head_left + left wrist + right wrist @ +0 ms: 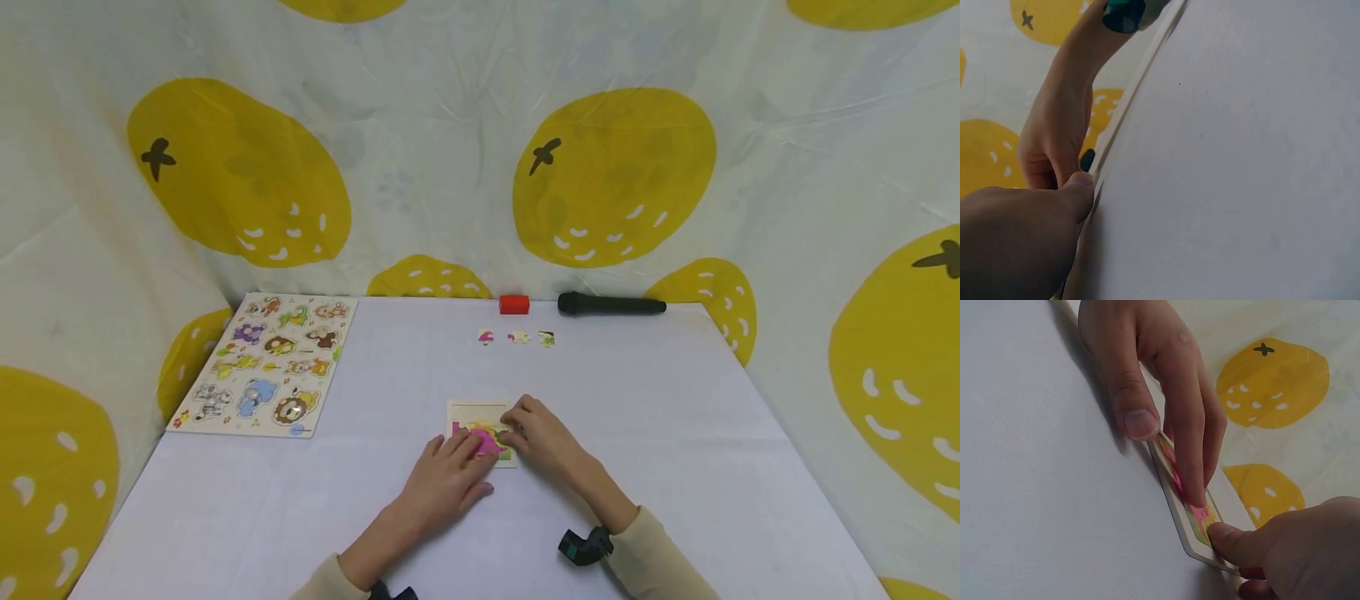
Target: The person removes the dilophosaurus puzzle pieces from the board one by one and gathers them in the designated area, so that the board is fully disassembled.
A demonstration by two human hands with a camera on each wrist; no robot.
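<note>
A small jigsaw puzzle (477,410) in a pale frame lies at the table's middle, with pink, yellow and green pieces in its lower part. Its upper part shows bare backing. Straight fingers of my left hand (442,479) rest on the pink pieces, and its thumb (1140,424) is by the near edge. At the frame's right side my right hand (543,437) has curled fingers. Its thumb (1222,534) presses the pieces near the edge, while the other fingers bend around that edge. Whether a loose piece is under the thumb is hidden.
Loose puzzle pieces, pink (486,337), pale (518,337) and dark-patterned (547,338), lie beyond the frame. Behind them are a red block (514,305) and a black microphone (611,305). An animal puzzle board (262,367) lies at the left. A patterned cloth (435,167) hangs behind.
</note>
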